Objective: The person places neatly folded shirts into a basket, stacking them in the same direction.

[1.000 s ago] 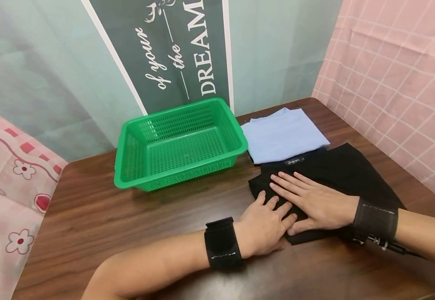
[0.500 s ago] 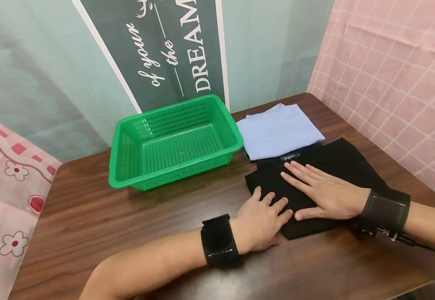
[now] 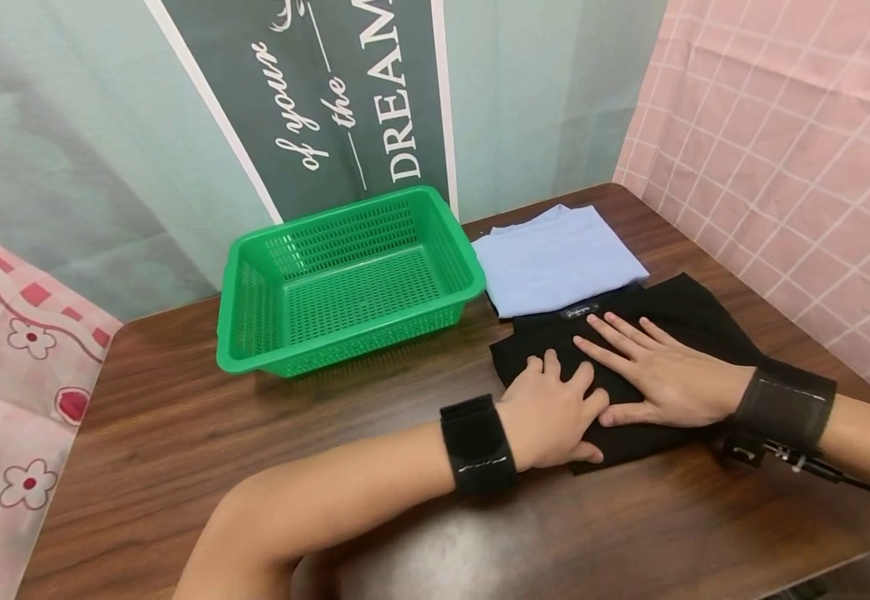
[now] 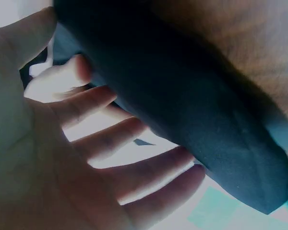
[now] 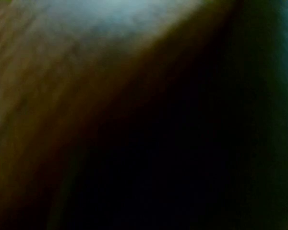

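Observation:
A black shirt [image 3: 693, 321] with a small label at its collar lies folded on the table at the right of the head view. My right hand [image 3: 671, 379] rests flat on it, fingers spread. At its left side my left hand [image 3: 551, 417] touches the cloth, fingers slightly bent and apart. In the left wrist view the fingertips of the left hand [image 4: 81, 158] meet the edge of the black shirt [image 4: 177, 91], and no pinch shows. The right wrist view is too dark and blurred to make out the fingers.
A light blue folded garment [image 3: 562, 258] lies behind the black shirt, by the collar. To its left stands a green plastic basket [image 3: 352, 334] with nothing in it. Curtains hang along the back and both sides of the wooden table [image 3: 255, 433].
My left hand has moved right and further over the black shirt, its fingers now more bent. The right hand has slid slightly to the right. The shirt stays folded.

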A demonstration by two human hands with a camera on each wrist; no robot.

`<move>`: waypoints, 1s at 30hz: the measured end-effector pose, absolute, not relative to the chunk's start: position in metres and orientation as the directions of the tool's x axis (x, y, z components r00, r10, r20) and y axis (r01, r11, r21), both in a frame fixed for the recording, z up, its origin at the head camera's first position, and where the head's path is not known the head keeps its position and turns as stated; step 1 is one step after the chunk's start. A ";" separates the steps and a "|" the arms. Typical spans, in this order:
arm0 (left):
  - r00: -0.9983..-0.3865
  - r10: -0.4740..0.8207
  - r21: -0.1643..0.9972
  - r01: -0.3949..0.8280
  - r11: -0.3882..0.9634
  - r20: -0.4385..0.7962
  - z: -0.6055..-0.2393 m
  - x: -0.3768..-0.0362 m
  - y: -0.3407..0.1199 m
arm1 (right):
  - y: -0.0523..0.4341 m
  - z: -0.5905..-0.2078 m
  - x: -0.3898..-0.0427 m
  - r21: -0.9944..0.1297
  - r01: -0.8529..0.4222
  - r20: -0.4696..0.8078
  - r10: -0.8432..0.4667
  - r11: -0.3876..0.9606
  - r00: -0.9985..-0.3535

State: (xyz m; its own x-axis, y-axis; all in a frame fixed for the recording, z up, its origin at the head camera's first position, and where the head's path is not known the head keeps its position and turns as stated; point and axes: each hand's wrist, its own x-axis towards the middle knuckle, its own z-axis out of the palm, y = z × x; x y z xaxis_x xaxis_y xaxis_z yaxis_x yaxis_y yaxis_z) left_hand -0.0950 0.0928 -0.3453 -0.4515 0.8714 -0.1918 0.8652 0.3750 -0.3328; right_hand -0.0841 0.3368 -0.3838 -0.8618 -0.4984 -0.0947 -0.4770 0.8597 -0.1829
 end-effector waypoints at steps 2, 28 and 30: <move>-0.494 0.836 -0.330 0.851 0.409 -0.240 -0.347 -0.099 0.098 | 0.338 -0.384 -0.088 -0.190 -0.459 -0.109 -0.483 0.868 -0.869; -0.502 0.795 -0.233 0.864 0.445 -0.340 -0.365 -0.114 0.097 | 0.383 -0.394 -0.114 -0.200 -0.286 -0.181 -0.322 0.937 -0.929; -0.500 0.799 -0.230 0.865 0.445 -0.334 -0.366 -0.115 0.097 | 0.383 -0.396 -0.114 -0.204 -0.289 -0.174 -0.326 0.935 -0.929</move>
State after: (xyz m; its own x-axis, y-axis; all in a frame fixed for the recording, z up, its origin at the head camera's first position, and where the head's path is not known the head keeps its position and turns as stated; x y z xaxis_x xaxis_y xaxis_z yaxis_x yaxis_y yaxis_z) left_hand -0.1150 0.0966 -0.3662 -0.4997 0.7992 -0.3341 0.8655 0.4450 -0.2301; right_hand -0.1144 0.3832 -0.3956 -0.9294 -0.3255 -0.1740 -0.2895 0.9353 -0.2037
